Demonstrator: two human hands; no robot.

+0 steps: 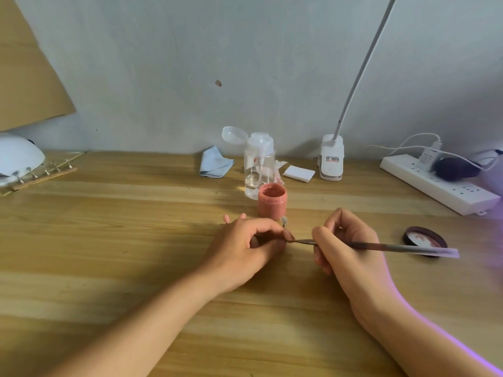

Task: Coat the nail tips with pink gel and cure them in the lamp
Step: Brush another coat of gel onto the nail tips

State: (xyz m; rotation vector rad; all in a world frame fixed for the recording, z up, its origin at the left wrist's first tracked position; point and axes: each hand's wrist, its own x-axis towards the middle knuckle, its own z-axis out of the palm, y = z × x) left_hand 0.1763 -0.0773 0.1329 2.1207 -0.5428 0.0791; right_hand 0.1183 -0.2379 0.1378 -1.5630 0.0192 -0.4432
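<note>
Though blurred, brush (381,245) in right hand (351,251)

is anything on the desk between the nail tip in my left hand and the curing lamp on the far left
Only the strip of nail-tip stands, lying just in front of the lamp on the side facing the left hand. The wood between shows nothing else.

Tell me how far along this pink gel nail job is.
Done: the gel jar is open, its lid lying to the right. In hand: the left hand pinches a small holder, and the right hand holds the brush, its tip at the left fingertips. Left: curing. The lamp sits far left with a rack at its mouth, whose tips I cannot judge.
</note>
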